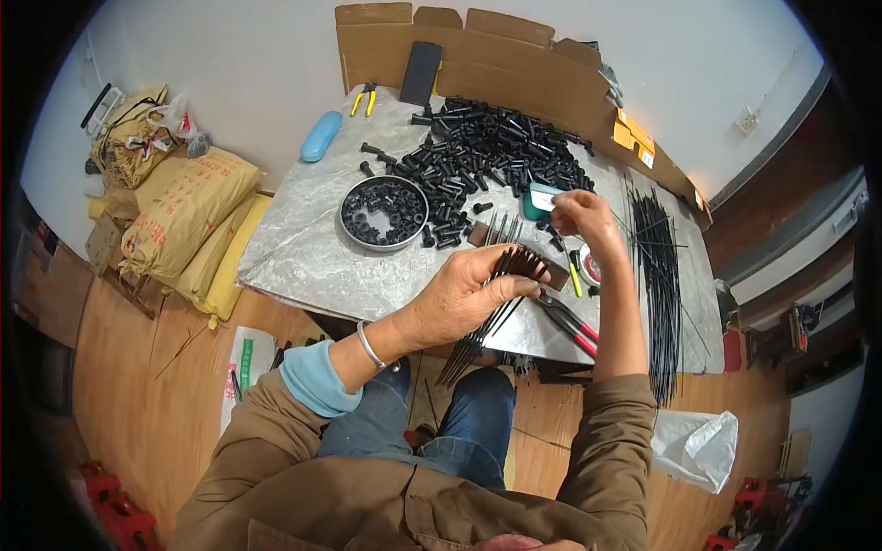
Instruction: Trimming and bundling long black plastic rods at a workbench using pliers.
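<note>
My left hand (482, 289) is closed round a bunch of thin black rods (478, 340), which fan out downward over the table's front edge. To its right, my right hand (585, 220) is raised with its fingers bent together; whatever they hold, if anything, is too small to make out. Close behind those fingers is a small teal box (536, 204) with a white top. Several upright metal pins (502, 228) stand on a block just beyond my left hand. Red-handled pliers (571, 327) lie beside it, and a yellow-green tool (575, 275) lies below my right hand.
Black bolts (505, 142) are heaped across the table (303, 220). A round tin (384, 213) holds small black nuts. Long black rods (654, 275) overhang the right edge. Cardboard (496, 69) walls the back. Yellow-handled pliers (365, 98) and a blue case (321, 137) lie far left.
</note>
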`<move>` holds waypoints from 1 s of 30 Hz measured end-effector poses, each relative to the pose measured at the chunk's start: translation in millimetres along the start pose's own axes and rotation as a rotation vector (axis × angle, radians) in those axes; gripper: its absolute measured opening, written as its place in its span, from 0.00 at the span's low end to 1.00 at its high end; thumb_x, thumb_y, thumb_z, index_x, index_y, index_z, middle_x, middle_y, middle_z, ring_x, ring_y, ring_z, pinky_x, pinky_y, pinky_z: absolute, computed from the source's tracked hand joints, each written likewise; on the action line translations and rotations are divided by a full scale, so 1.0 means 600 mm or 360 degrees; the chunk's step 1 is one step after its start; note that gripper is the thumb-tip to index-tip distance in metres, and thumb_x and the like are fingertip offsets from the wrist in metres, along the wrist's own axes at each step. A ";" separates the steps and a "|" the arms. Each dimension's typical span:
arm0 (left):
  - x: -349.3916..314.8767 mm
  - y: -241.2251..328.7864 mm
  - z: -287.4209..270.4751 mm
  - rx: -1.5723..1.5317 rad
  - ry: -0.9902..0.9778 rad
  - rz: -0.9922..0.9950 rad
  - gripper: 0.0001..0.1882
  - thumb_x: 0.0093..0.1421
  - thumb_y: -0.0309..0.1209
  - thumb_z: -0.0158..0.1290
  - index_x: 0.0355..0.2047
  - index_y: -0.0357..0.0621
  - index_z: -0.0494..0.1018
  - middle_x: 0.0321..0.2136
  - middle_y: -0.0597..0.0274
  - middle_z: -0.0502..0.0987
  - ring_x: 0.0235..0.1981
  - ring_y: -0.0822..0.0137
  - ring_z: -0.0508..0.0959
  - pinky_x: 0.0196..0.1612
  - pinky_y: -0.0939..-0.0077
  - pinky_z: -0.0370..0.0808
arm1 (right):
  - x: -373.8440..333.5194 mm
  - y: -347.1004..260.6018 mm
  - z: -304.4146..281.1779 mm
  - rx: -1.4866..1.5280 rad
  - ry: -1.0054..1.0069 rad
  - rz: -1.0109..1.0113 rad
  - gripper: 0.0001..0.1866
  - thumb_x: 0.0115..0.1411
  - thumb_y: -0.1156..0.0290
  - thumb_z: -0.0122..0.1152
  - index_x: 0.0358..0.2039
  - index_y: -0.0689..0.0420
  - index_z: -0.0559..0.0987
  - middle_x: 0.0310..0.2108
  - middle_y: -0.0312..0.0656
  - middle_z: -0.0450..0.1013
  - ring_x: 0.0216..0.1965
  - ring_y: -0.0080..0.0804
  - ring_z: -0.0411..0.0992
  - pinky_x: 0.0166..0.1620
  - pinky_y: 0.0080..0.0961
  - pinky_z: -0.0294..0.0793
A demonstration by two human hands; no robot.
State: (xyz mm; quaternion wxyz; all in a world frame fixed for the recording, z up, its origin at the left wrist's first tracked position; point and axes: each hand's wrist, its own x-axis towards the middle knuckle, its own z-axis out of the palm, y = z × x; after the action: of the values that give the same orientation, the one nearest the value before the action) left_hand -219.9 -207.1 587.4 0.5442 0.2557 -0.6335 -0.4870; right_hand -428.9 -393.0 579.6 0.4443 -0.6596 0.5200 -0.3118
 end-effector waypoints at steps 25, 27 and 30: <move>0.001 0.001 0.008 -0.0047 -0.0042 -0.0068 0.12 0.63 0.24 0.48 0.47 0.33 0.72 0.35 0.57 0.80 0.41 0.67 0.80 0.48 0.75 0.75 | 0.074 0.043 -0.024 -0.1780 0.0732 -0.0794 0.06 0.50 0.65 0.61 0.27 0.53 0.79 0.30 0.41 0.76 0.34 0.43 0.74 0.37 0.38 0.73; 0.001 -0.001 0.011 -0.0112 -0.0033 -0.0123 0.13 0.63 0.23 0.48 0.47 0.32 0.71 0.37 0.55 0.80 0.43 0.66 0.79 0.50 0.73 0.74 | 0.021 -0.005 -0.026 -0.1200 0.0928 -0.0995 0.05 0.54 0.70 0.59 0.29 0.57 0.78 0.28 0.41 0.75 0.31 0.38 0.74 0.37 0.30 0.72; 0.000 -0.004 0.014 -0.0300 0.0001 -0.0138 0.13 0.64 0.23 0.47 0.48 0.32 0.71 0.39 0.54 0.79 0.44 0.65 0.79 0.51 0.72 0.74 | -0.113 -0.094 0.005 -0.0224 0.0487 -0.0930 0.05 0.56 0.74 0.56 0.31 0.61 0.76 0.26 0.40 0.72 0.30 0.30 0.72 0.37 0.23 0.70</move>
State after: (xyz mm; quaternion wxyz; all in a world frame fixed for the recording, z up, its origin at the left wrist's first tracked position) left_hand -228.1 -205.2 585.5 0.5443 0.2306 -0.5730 -0.5676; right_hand -421.3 -323.5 632.9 0.2063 -0.7554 0.3899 -0.4846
